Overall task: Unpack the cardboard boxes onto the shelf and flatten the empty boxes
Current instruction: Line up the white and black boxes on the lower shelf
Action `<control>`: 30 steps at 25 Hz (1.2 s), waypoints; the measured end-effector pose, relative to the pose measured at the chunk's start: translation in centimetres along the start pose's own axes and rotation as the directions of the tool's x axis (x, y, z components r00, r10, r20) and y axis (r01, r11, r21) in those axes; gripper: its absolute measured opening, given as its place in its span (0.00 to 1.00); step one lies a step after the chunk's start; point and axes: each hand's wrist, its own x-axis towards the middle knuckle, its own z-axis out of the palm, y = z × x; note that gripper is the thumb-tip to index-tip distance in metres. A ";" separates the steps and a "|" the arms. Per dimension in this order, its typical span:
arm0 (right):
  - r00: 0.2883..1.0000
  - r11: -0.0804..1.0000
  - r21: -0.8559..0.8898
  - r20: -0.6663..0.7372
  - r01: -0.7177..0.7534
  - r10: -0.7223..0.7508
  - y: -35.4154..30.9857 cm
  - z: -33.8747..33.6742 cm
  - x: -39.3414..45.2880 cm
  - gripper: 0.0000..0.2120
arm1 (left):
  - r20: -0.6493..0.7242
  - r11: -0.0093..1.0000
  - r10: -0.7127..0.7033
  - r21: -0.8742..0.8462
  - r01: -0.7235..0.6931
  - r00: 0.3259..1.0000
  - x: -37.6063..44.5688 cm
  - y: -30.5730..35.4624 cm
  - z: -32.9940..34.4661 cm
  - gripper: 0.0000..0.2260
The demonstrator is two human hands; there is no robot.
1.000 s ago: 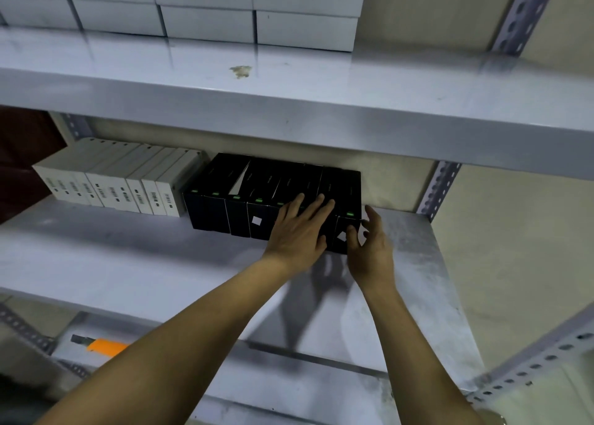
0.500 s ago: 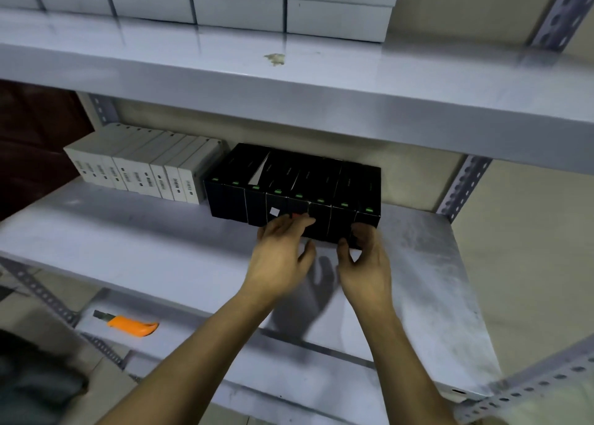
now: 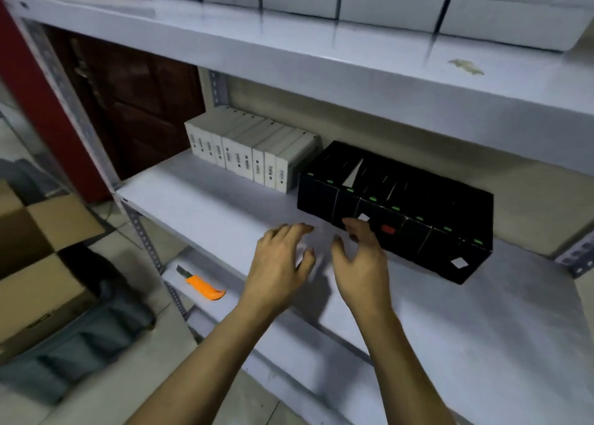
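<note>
A row of several black boxes [image 3: 414, 206] stands upright on the grey middle shelf [image 3: 205, 209], with a row of white boxes [image 3: 254, 154] to its left against the back wall. My left hand [image 3: 283, 263] hovers over the shelf in front of the black row, fingers spread and holding nothing. My right hand [image 3: 361, 257] is beside it, fingers loosely bent, fingertips just in front of the black boxes and gripping none. An open cardboard box [image 3: 35, 263] sits on the floor at the left.
An orange utility knife [image 3: 204, 285] lies on the lower shelf. Larger white boxes [image 3: 385, 3] fill the upper shelf [image 3: 289, 58]. A dark wooden door [image 3: 135, 103] stands behind the rack. Grey cloth [image 3: 83, 337] lies by the cardboard box. Perforated metal uprights [image 3: 151, 247] frame the shelves.
Both hands have pulled back from the black boxes and now hover free. The view has swung left, bringing the cardboard box on the floor into sight.
</note>
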 end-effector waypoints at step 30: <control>0.682 0.935 0.270 0.641 0.229 -0.352 -27.3 43.1 -8.9 0.16 | -0.362 0.777 -0.615 -0.125 0.617 0.701 -11.9 -37.1 -26.4 0.16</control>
